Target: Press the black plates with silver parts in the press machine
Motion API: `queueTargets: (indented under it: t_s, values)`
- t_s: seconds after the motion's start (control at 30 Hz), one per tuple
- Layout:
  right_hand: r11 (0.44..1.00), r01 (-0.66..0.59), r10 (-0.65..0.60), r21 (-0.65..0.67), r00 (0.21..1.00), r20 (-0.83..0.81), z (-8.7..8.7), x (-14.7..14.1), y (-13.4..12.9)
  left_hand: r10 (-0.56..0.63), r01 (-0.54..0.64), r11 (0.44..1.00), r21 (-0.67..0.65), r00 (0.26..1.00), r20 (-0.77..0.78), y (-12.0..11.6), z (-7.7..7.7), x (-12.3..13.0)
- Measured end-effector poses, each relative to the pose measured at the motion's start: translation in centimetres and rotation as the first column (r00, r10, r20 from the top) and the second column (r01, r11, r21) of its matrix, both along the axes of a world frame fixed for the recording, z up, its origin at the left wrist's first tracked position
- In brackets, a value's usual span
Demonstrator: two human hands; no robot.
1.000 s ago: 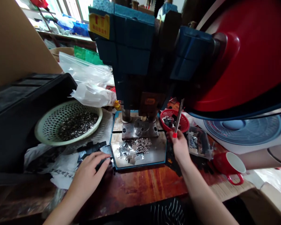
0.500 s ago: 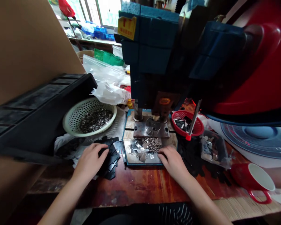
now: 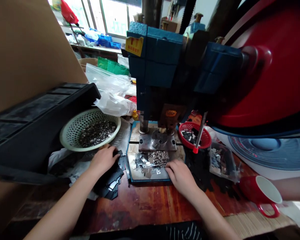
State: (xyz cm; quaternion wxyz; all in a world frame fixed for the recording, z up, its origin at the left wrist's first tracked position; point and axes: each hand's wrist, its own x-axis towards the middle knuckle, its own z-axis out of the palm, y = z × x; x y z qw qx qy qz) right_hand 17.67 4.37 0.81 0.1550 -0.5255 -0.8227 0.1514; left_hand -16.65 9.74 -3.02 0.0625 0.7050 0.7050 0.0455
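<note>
My left hand (image 3: 103,160) is over a pile of thin black flat plates (image 3: 111,181), left of the press. Its thumb and fingers close at the edge of a black plate (image 3: 119,153). My right hand (image 3: 181,173) rests at the front right of the press base, fingers curled together beside a heap of small shiny metal pieces (image 3: 160,158); whatever is in the fingertips is too small to tell. Flat silvery cut pieces (image 3: 147,171) lie left of that heap. Behind them is the steel die block (image 3: 156,144) under the blue press head (image 3: 162,56).
A pale green basket (image 3: 68,135) of small metal parts stands at left, beside a black bin (image 3: 40,123). At right are a red basket (image 3: 205,138), a clear plastic box (image 3: 231,163), a red mug (image 3: 250,191) and a blue round lid-like disc (image 3: 270,156). Another person's arm (image 3: 293,188) reaches in behind the mug.
My left hand has moved forward over the black plates, and its fingers have drawn closer together. My right hand stays beside the metal heap. The whole view has shifted slightly.
</note>
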Motion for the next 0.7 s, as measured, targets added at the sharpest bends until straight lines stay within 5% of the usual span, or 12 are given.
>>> queueTargets:
  t_s: [0.2, 0.37, 0.5, 0.7]
  values:
    - [0.97, 0.129, -0.088, 0.208, 0.977, -0.195, 2.7, -1.5, 5.1, -0.093, 0.092, 0.995, 0.042, 0.995, 0.021, -0.8, -0.4, -0.3]
    - [0.937, 0.074, -0.059, 0.34, 0.997, -0.052, 3.7, -3.4, 9.1, -0.133, 0.131, 0.989, 0.07, 0.991, 0.019, -1.2, -1.1, -0.6]
    - [0.919, 0.034, -0.012, 0.392, 0.998, -0.059, 3.2, -3.3, 9.1, -0.17, 0.166, 0.985, 0.053, 0.982, 0.08, -1.0, -0.8, -0.7]
    - [0.911, 0.121, 0.011, 0.393, 0.948, -0.318, 1.8, -1.8, 8.1, -0.171, 0.169, 0.985, 0.025, 0.979, 0.111, -0.3, 0.2, -0.6]
